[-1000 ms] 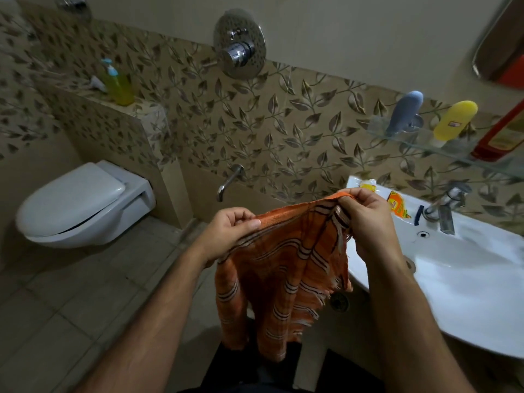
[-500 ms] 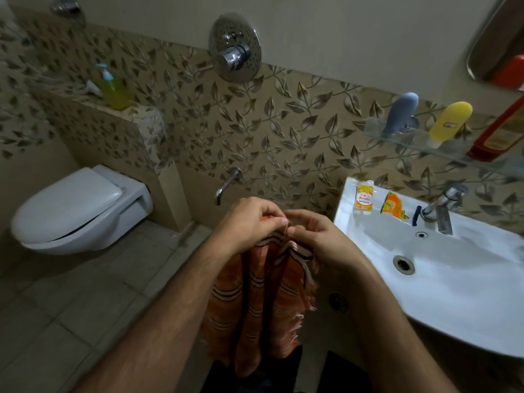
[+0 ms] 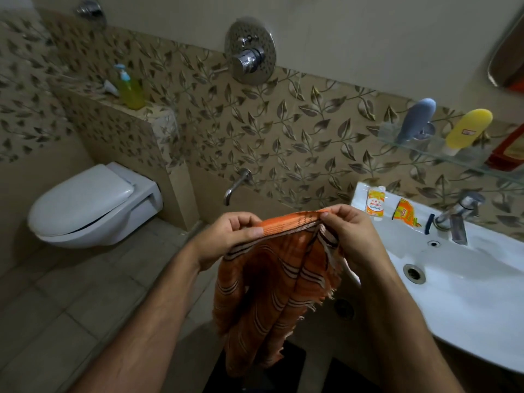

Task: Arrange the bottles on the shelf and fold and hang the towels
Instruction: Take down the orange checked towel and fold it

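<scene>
An orange towel with dark and white stripes hangs folded in front of me. My left hand pinches its top edge at the left end and my right hand pinches the right end, so the edge is stretched between them. On the glass shelf at the right stand a grey-blue bottle, a yellow bottle and part of a red bottle.
A white sink with a tap and two orange sachets sits at right. A white toilet is at left, below a tiled ledge holding a yellow-green pump bottle. A wall spout sticks out behind the towel.
My hands first came together, doubling the towel over. They have now drawn apart again along the folded top edge, which is stretched between them.
</scene>
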The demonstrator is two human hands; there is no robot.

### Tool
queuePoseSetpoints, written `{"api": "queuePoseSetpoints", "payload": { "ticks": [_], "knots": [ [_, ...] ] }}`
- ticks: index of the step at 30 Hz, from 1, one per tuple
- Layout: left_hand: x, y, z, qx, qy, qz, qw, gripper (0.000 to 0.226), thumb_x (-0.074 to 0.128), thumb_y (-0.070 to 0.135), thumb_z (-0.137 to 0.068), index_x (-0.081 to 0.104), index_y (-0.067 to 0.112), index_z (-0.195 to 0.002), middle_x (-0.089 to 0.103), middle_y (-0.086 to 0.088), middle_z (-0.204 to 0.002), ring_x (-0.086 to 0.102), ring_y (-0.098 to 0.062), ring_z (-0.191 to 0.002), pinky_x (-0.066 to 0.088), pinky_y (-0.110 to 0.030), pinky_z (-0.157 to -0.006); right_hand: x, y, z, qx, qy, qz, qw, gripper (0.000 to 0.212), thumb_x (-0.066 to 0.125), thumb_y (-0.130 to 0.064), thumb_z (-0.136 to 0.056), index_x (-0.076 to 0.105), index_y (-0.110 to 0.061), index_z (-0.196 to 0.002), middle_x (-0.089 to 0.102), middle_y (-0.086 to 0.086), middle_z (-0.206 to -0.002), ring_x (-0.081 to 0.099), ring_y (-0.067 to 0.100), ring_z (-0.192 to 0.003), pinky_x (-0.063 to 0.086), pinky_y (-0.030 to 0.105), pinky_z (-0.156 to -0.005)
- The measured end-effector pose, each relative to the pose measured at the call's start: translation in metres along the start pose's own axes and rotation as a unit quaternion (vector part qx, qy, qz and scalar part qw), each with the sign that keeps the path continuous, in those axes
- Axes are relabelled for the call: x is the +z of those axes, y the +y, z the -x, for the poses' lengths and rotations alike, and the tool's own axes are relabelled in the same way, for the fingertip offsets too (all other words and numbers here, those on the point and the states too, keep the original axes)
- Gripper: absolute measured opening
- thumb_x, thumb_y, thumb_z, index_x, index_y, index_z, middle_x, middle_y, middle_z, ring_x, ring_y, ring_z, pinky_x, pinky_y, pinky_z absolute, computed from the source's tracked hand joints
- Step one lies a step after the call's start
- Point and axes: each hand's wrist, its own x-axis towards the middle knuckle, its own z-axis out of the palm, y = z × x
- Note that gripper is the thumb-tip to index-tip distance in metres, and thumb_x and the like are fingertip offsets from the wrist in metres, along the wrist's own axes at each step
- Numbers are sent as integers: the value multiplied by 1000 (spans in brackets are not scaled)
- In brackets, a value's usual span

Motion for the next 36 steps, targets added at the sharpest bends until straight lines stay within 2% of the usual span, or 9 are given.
{"api": "queuePoseSetpoints", "payload": {
  "ticks": [2,5,10,14,17,22,25,29,36],
  "knots": [
    [4,8,-3,17,10,14,1000,16,73,19,-77,68,7,-86,66,-8,-81,61,-14,-72,50,-20,-67,2,4,1,1,12,22,1000,15,58,-3,-94,67,-8,-82,70,12,-71,65,19,-63,53,31,-63],
    [13,22,-15,65,91,-177,978,5,70,9,-85,72,13,-84,68,2,-75,60,-6,-68,47,-18,-66,10,9,3,15,-8,17,1000,20,60,-2,-93,63,-15,-108,70,2,-67,67,15,-67,53,31,-67],
    [26,34,-28,83,71,-413,904,10,67,41,-74,73,37,-81,67,19,-69,60,4,-69,48,-24,-64,16,3,10,24,-176,-19,984,50,59,3,-91,48,-22,-134,70,0,-67,70,15,-72,55,26,-67],
    [29,42,-27,73,28,-450,890,12,69,39,-77,75,39,-88,68,18,-75,63,0,-76,51,-26,-69,17,2,9,26,-196,12,980,20,62,0,-90,66,-4,-110,71,18,-89,68,27,-84,55,35,-78],
    [23,40,-24,61,20,-442,895,11,73,40,-80,75,35,-89,70,16,-80,63,0,-79,50,-25,-72,16,0,11,18,-163,47,985,3,63,-1,-90,65,-1,-88,66,14,-74,64,17,-64,52,24,-59],
    [6,26,-10,46,23,-279,959,23,69,32,-86,71,10,-83,64,-7,-71,55,-9,-67,43,-28,-63,6,-9,8,-20,-27,42,999,15,58,2,-93,60,-4,-79,57,3,-53,52,6,-40,41,15,-38],
    [-5,34,-4,49,26,-240,969,14,68,20,-90,72,6,-87,67,-24,-81,59,-18,-71,46,-31,-66,-2,-12,9,-19,-7,52,998,12,56,1,-95,59,-2,-84,59,5,-55,54,4,-38,38,13,-34],
    [0,43,-11,61,39,-276,958,6,70,19,-88,75,17,-85,74,-2,-82,66,-7,-75,52,-24,-70,1,-5,9,2,-38,44,998,10,58,0,-94,66,-3,-99,68,2,-62,65,12,-56,51,18,-47],
    [24,49,-26,70,45,-416,905,7,71,26,-83,77,28,-86,68,13,-70,60,-1,-66,45,-22,-62,12,7,4,27,-195,2,980,50,67,0,-85,56,-8,-133,57,6,-64,61,14,-62,52,25,-65]
  ]
}}
